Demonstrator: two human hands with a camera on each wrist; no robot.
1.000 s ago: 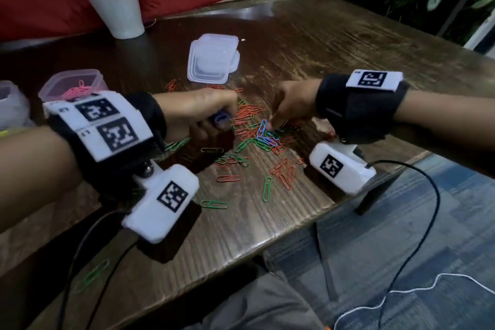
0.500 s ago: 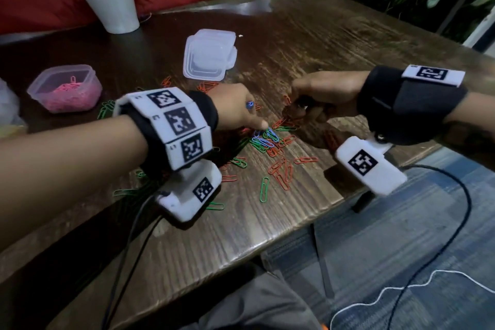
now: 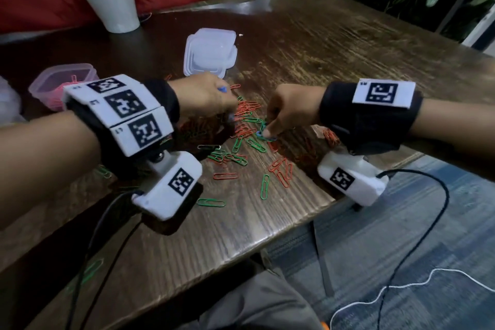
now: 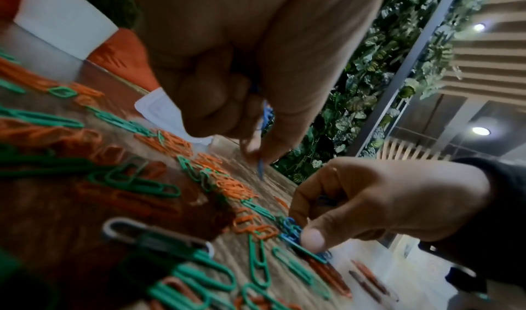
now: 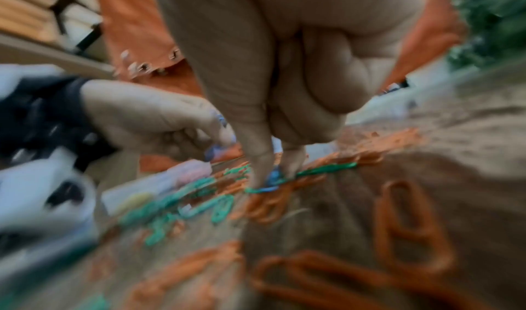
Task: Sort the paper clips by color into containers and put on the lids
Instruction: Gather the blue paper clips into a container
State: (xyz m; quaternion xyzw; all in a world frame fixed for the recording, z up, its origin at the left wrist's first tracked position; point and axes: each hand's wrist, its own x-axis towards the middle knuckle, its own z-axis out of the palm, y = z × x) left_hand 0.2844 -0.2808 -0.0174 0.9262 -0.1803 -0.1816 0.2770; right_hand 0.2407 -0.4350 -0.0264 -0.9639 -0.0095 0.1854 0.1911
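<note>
Blue paper clips (image 3: 265, 134) in the worktop (image 3: 334, 43) pile are now pinched by the right hand (image 3: 288, 112), lowered since a moment ago, while the left hand (image 3: 203, 94), clamped on more blue clips (image 4: 263, 121), has shifted left, so blue sorting continues.

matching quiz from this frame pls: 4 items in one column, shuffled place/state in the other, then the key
1. left hand
2. right hand
3. stack of lids
4. pink container

A. lies on the table beyond the clip pile
B. open, pink clips inside
C. pinches blue clips lying on the table
D. grips blue clips, lifted off the table

Pairs: 1-D, 2-C, 3-A, 4-B
</note>
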